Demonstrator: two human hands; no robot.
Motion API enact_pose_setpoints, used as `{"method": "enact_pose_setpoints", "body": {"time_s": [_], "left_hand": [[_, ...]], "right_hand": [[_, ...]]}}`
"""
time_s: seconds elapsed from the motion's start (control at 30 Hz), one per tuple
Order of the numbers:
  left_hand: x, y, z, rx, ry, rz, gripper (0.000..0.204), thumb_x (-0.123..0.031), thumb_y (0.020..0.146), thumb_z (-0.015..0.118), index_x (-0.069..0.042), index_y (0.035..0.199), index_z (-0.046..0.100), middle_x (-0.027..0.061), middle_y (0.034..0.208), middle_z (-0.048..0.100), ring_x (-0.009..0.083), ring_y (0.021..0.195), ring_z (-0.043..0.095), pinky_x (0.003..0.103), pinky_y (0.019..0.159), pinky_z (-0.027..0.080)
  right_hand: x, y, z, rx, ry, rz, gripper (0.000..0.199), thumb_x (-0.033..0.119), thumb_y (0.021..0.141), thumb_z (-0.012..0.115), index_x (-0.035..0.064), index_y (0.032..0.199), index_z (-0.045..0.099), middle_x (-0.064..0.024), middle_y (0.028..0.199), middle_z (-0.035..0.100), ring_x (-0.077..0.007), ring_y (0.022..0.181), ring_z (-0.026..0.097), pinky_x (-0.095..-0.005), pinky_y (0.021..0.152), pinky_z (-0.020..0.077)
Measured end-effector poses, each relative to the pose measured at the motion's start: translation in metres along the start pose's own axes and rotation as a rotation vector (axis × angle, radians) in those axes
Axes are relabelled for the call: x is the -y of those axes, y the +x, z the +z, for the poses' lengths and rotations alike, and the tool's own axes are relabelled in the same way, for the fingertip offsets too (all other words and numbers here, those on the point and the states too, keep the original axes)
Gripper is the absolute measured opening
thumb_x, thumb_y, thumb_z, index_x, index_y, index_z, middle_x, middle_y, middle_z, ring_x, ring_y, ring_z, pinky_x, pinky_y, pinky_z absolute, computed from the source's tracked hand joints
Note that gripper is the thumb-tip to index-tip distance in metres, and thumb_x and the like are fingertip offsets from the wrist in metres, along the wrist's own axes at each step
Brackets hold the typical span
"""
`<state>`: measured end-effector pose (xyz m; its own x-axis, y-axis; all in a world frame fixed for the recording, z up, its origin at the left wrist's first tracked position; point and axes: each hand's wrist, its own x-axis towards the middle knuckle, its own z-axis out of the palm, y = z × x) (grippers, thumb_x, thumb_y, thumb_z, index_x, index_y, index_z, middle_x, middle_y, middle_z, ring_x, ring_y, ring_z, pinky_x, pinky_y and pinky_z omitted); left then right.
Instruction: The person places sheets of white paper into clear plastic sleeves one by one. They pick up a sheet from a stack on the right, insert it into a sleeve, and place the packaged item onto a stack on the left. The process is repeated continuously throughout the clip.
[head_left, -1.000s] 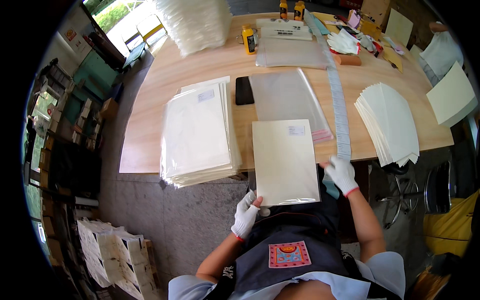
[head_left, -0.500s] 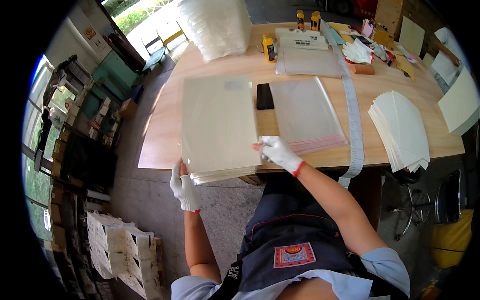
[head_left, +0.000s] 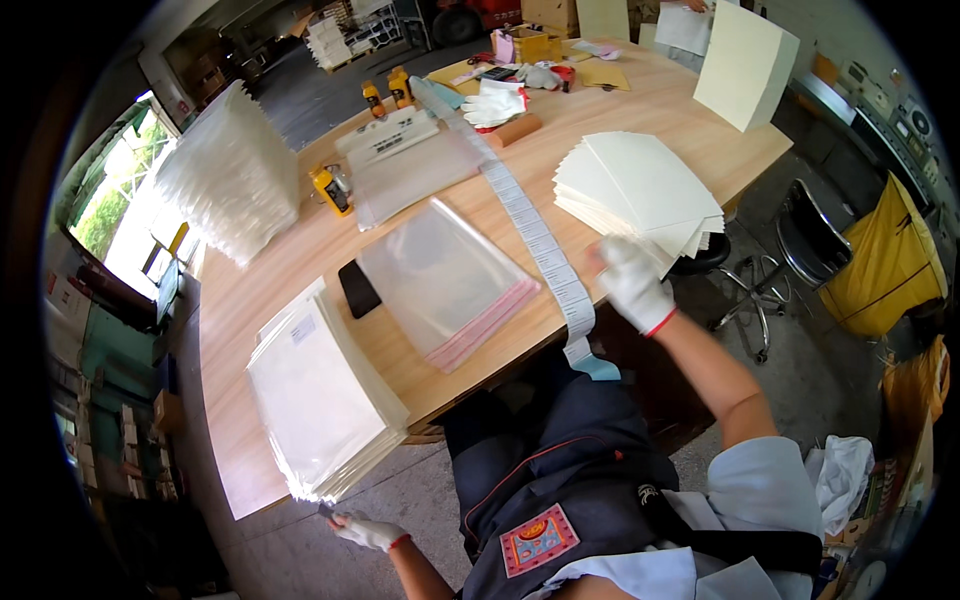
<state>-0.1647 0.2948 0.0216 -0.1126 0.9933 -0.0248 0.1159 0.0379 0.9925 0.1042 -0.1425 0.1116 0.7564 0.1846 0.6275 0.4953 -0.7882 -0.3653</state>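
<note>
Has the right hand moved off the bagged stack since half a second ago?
Yes. The right hand has gone from the bagged stack, across the label strip, to the fanned cream sheets on the table's right.

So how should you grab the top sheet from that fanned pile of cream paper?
Probably by its near corner, coming from the table-edge side. The cream sheets are fanned, so each corner sticks out a little past the next, and they overhang the wooden table there. The right hand is already at that edge.

white label strip runs across table to its near edge; small white label on bagged stack at left edge.
</note>
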Motion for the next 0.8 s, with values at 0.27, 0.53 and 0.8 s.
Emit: {"method": "enact_pose_setpoints", "body": {"time_s": [0.27, 0.53, 0.8], "left_hand": [[0.071, -0.067, 0.008, 0.668, 0.031, 0.333, 0.033, -0.004, 0.086, 0.045, 0.0, 0.119, 0.048, 0.0128, 0.118, 0.052, 0.0191, 0.096, 0.052, 0.031, 0.086, 0.041], [0.026, -0.105, 0.035, 1.068, 0.123, 0.661, 0.023, -0.002, 0.084, 0.047, 0.001, 0.104, 0.056, 0.0128, 0.102, 0.06, 0.0232, 0.095, 0.057, 0.032, 0.085, 0.043], [-0.021, -0.14, 0.078, 1.255, 0.145, 1.164, 0.02, -0.002, 0.074, 0.06, -0.008, 0.092, 0.062, 0.0085, 0.097, 0.062, 0.027, 0.092, 0.058, 0.034, 0.08, 0.046]], "right_hand": [[-0.143, 0.021, -0.048, 0.263, -0.348, 0.002, 0.028, 0.031, 0.073, 0.063, 0.0126, 0.094, 0.058, -0.0048, 0.101, 0.058, -0.0258, 0.096, 0.052, -0.0364, 0.084, 0.0408], [-0.167, 0.027, -0.048, 0.303, -0.46, -0.176, 0.022, 0.032, 0.079, 0.057, 0.0131, 0.09, 0.059, -0.0043, 0.092, 0.059, -0.0247, 0.091, 0.054, -0.0357, 0.079, 0.0431], [-0.115, -0.009, -0.084, 0.0, -0.487, -0.243, 0.011, 0.019, 0.079, 0.059, 0.0092, 0.082, 0.059, -0.0073, 0.076, 0.056, -0.0255, 0.074, 0.055, -0.0367, 0.065, 0.0432]]}}
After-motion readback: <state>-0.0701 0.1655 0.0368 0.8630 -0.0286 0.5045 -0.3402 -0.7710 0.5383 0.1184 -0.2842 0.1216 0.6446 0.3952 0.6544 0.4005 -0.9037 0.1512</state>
